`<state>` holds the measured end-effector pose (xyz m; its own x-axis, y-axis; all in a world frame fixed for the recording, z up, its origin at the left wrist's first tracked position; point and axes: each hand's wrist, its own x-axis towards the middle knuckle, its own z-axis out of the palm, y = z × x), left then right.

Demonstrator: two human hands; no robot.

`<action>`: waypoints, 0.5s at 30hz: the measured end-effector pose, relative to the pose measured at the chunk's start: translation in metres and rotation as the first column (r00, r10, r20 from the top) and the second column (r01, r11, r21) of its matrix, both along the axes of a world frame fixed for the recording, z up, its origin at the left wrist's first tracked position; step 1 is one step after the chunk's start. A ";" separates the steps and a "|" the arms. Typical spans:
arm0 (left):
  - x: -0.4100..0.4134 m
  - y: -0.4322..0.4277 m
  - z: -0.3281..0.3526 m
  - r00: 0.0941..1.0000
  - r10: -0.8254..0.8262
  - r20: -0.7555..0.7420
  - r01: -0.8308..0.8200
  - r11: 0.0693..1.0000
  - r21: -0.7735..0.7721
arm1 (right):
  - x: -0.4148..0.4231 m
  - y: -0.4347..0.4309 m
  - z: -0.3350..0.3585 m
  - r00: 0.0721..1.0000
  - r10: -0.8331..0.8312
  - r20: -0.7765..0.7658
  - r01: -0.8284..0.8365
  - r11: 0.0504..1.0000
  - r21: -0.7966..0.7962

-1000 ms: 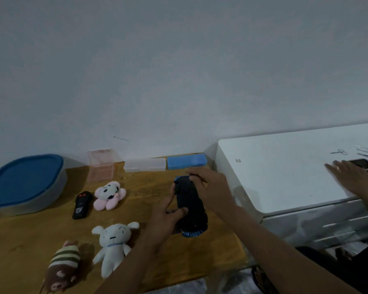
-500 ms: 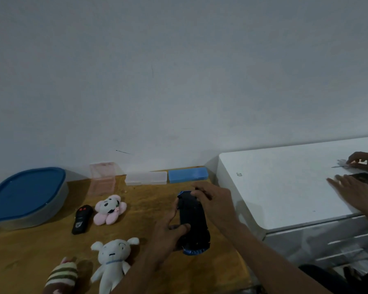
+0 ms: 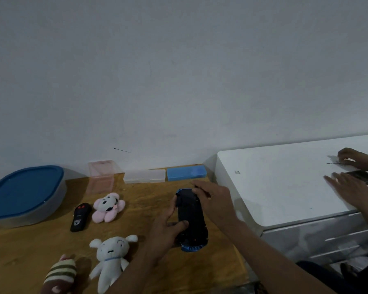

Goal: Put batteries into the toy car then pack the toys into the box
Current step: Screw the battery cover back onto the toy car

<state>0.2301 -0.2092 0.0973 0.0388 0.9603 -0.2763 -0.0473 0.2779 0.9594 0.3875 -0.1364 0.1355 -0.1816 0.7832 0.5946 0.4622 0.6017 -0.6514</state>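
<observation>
A blue toy car (image 3: pixel 191 219) lies upside down, its black underside up, above the wooden table (image 3: pixel 19 247). My left hand (image 3: pixel 165 232) grips its near end, thumb across the underside. My right hand (image 3: pixel 216 201) curls over the car's far right side, fingers on the body. A black remote (image 3: pixel 80 217) lies to the left. Beside it are a pink plush (image 3: pixel 107 206), a white plush (image 3: pixel 111 257) and a striped brown plush (image 3: pixel 58 276). A grey box with a blue lid (image 3: pixel 23 193) stands at the far left.
A pink clear case (image 3: pixel 101 177), a clear flat case (image 3: pixel 144 176) and a blue flat case (image 3: pixel 186 172) line the wall. A white cabinet (image 3: pixel 280 183) adjoins the table on the right, where another person's hands (image 3: pixel 353 187) work with small items.
The view has tilted slightly. My hands keep holding the upturned car in about the same place. The other person's far hand has come onto the cabinet top.
</observation>
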 end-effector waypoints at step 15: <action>0.001 -0.007 0.003 1.000 -0.004 -0.028 0.003 0.999 -0.038 | -0.003 -0.002 -0.003 0.997 0.028 0.072 -0.031 0.999 0.038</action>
